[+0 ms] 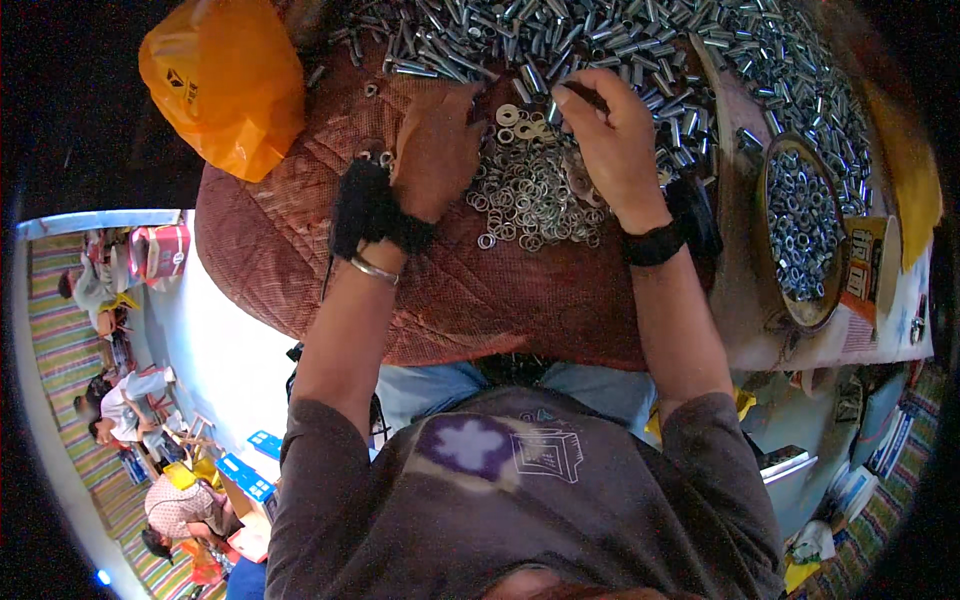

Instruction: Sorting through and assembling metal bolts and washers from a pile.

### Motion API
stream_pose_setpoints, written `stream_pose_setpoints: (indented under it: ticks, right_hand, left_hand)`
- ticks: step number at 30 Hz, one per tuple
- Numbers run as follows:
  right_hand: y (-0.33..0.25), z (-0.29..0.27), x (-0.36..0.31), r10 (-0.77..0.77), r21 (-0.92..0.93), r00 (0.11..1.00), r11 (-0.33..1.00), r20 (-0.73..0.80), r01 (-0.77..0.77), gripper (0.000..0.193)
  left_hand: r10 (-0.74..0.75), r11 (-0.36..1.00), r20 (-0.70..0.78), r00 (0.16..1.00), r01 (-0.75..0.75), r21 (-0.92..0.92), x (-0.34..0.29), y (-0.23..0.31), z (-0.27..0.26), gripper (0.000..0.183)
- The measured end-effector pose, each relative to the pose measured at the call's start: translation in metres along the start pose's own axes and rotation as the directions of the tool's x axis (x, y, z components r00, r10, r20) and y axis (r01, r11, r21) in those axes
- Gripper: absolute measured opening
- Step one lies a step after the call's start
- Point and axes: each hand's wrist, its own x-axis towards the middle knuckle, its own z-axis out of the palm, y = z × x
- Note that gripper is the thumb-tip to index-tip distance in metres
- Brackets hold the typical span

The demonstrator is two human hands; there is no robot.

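My right hand (622,150) is closed, thumb and forefinger pinching a short shiny metal sleeve (554,112). Below it spreads a heap of small silvery washers (530,205), with a few larger flat washers (507,115) at its far edge. My left hand (437,150) is over the maroon quilted cloth (290,220), just left of the heap. Its fingers are dark and blurred, so their grip cannot be made out. Beyond both hands lie many loose metal sleeves (470,40). Both wrists wear black bands.
An oval pan (768,190) of metal nuts (800,230) stands at the right, beside a small orange-and-brown box (868,265). More sleeves cover the far right. An orange plastic bag (225,85) sits at the far left. Several people are on striped mats at the lower left.
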Motion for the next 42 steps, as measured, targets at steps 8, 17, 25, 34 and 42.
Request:
stream_pose_setpoints:
  ticks: [8, 17, 25, 34, 42]
  right_hand:
    - [-0.009, 0.003, -0.004, -0.029, 0.002, 0.999, 1.0, 0.021, 0.029, 0.016]
    - [-0.029, 0.019, 0.013, -0.161, -0.071, 0.985, 0.984, 0.058, 0.165, 0.017]
    - [-0.022, 0.037, 0.019, -0.23, 0.022, 0.959, 0.973, 0.163, 0.23, 0.02]
    - [-0.01, 0.043, 0.024, -0.33, -0.607, 0.893, 0.654, 0.308, 0.451, 0.011]
    - [-0.004, 0.05, 0.018, -0.357, -0.611, 0.86, 0.605, 0.365, 0.51, 0.009]
  left_hand:
    - [-0.028, 0.99, -0.256, 0.966, -0.008, -0.141, 0.014, -0.001, -0.006, 0.021]
    - [-0.053, 0.966, -0.02, 0.998, 0.046, -0.255, 0.022, 0.008, -0.016, 0.018]
    - [-0.209, 0.533, 0.196, 0.958, 0.28, -0.799, 0.008, 0.014, -0.027, 0.02]
    - [-0.4, 0.446, 0.114, 0.909, 0.302, -0.843, -0.001, -0.004, -0.024, 0.024]
    - [-0.344, 0.292, 0.122, 0.931, 0.229, -0.928, -0.003, -0.005, -0.013, 0.021]
